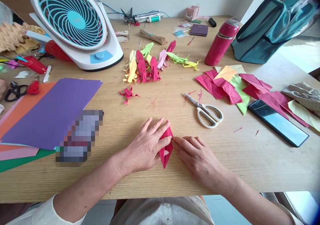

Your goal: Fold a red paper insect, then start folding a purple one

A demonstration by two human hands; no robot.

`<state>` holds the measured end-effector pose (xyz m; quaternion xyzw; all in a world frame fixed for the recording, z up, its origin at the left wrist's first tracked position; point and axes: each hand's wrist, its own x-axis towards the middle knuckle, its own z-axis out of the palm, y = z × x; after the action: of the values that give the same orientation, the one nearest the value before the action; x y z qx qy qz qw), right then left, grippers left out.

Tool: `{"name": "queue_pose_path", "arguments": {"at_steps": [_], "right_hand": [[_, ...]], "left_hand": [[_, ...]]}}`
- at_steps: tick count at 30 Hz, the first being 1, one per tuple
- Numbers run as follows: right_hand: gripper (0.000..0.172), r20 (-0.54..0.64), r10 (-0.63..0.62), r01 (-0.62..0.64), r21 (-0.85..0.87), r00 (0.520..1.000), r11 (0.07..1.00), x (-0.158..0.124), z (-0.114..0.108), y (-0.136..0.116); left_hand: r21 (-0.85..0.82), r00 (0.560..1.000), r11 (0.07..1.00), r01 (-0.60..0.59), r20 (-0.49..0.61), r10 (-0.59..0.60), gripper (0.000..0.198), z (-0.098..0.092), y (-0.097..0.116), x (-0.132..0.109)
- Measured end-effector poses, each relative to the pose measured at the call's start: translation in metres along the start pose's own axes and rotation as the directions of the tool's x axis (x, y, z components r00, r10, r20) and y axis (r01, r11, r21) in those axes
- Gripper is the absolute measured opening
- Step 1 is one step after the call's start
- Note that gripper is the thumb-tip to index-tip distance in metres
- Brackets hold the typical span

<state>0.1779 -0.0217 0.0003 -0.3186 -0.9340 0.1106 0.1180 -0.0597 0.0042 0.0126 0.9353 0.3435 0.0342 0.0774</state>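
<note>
On my remote feed, a red paper fold (pixel 166 150) lies on the bench (pixel 250 165) at 6 o'clock; the left hand (pixel 146 148), fingers spread, presses it flat; the right hand (pixel 197 155) pinches its 3 o'clock side; light, thin, easily torn, I judge; best held by its folded edges.

Both hands press a folded red paper piece (pixel 166 147) flat on the wooden table (pixel 250 165): the left hand (pixel 145 148) lies over its left side, the right hand (pixel 197 156) pinches its right edge with fingertips. White-handled scissors (pixel 206 111) lie just beyond, near a heap of finished paper figures (pixel 143 68), a fan (pixel 75 25) behind
</note>
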Motion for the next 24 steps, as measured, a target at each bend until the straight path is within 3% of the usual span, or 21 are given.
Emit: {"name": "queue_pose_path", "arguments": {"at_steps": [20,24], "right_hand": [[0.042,0.010,-0.008,0.009,-0.106,1.000,0.994,0.000,0.005,0.001],[0.049,-0.008,-0.021,0.020,-0.096,1.000,0.995,-0.003,0.005,0.000]], "left_hand": [[-0.117,0.997,0.993,0.032,-0.060,-0.039,0.038,0.006,-0.006,-0.003],[-0.168,0.986,0.985,0.047,-0.151,-0.073,0.046,0.012,-0.010,-0.008]]}}
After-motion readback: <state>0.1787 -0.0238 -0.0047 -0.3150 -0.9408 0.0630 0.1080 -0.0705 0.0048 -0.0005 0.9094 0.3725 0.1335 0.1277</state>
